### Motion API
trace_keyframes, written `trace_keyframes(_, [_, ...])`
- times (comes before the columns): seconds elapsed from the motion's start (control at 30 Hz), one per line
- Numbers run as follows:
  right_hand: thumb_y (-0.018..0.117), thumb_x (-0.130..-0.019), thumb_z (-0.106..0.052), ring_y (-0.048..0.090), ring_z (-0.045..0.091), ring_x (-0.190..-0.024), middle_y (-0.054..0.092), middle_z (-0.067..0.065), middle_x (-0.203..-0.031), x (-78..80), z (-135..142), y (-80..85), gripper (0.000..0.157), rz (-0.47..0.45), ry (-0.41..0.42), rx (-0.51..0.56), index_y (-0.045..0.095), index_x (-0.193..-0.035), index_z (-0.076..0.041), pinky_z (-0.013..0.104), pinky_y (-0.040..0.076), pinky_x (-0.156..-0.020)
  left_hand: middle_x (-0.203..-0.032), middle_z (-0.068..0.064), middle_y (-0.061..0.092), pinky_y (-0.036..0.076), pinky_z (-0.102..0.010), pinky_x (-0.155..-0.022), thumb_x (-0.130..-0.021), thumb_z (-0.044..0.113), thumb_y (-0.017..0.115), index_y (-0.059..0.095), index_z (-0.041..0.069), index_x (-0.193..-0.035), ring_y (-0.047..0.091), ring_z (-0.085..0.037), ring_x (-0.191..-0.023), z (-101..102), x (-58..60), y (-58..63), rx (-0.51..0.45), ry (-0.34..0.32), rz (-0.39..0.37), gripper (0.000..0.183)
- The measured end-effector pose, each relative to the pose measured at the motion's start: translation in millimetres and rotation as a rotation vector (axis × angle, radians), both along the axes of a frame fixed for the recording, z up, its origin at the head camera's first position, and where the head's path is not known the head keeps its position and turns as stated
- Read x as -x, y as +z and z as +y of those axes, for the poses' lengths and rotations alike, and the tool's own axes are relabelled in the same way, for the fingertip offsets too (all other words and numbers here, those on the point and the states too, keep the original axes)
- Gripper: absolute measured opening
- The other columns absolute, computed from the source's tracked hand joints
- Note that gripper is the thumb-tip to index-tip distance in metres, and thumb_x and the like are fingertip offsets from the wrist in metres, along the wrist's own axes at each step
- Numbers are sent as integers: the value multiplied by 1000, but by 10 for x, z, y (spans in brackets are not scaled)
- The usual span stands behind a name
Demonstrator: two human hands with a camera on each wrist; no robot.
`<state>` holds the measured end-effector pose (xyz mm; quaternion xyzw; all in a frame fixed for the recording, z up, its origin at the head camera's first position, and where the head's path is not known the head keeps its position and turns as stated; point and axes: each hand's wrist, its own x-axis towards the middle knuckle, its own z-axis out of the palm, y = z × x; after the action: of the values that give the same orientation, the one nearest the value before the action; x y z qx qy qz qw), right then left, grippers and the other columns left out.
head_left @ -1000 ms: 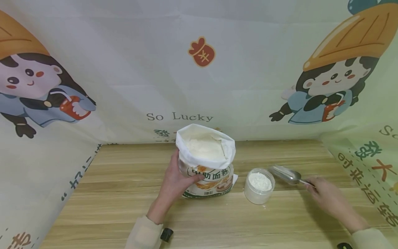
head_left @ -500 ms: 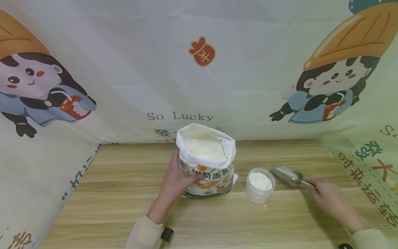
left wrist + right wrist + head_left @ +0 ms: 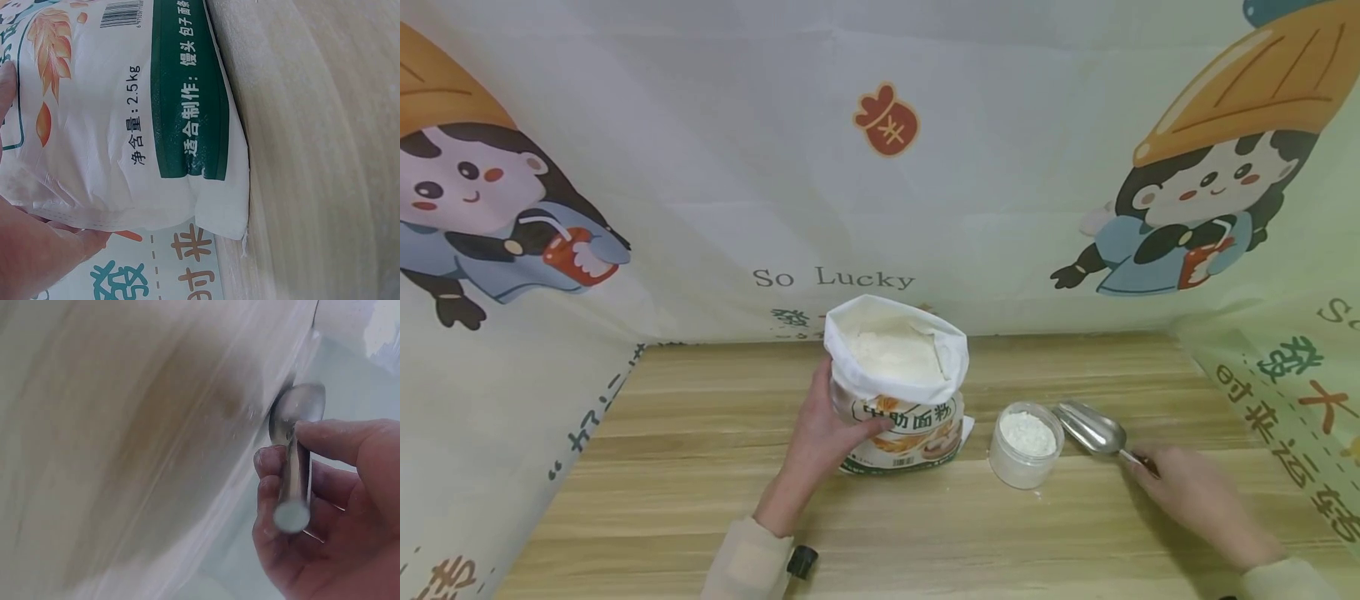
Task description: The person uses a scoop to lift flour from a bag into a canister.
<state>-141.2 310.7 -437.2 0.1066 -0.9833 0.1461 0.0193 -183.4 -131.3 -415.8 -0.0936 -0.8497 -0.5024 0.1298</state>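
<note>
My left hand [image 3: 822,437] grips the left side of an open flour bag [image 3: 895,433], thumb across its printed front. The bag stands upright with its white rim folded outward and pale flour [image 3: 895,354] inside. In the left wrist view the bag's lower front [image 3: 106,125] shows a green band. Over on the right, my right hand [image 3: 1202,500] holds a metal scoop [image 3: 1093,429] by its handle, low over the table. In the right wrist view, fingers and thumb curl around the scoop's handle [image 3: 294,481]. Between bag and scoop stands a clear round jar [image 3: 1024,467] heaped with white flour.
A wood-grain table [image 3: 662,500] carries everything. Specks of flour lie beside the jar. A printed cloth backdrop [image 3: 737,167] with cartoon figures rises behind the table and along both sides.
The right hand has turned the scoop slightly, its handle end shifting a little toward the near side. The left hand, bag and jar keep their places.
</note>
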Motion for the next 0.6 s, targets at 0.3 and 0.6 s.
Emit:
trace_keyframes(0.3, [65,-91,-21,46,14,-57,54,-5,-65,-27,-111,-24,15,-19,1,1,69,-89,-6,31,37,-45,-143,-5,43,34,-55,-106,-57,32,94,20,21,-153,41,-31,-131,-32,-8,-23,-4,5,-18,122])
trace_keyframes(0.6, [68,-88,-19,35,11,-51,38,-6,-57,-60,-123,-70,21,33,15,-3,53,-74,-15,25,27,-43,-144,-5,42,36,-55,-105,-58,34,93,19,23,-153,43,-30,-129,-59,2,-11,-16,-14,-4,121])
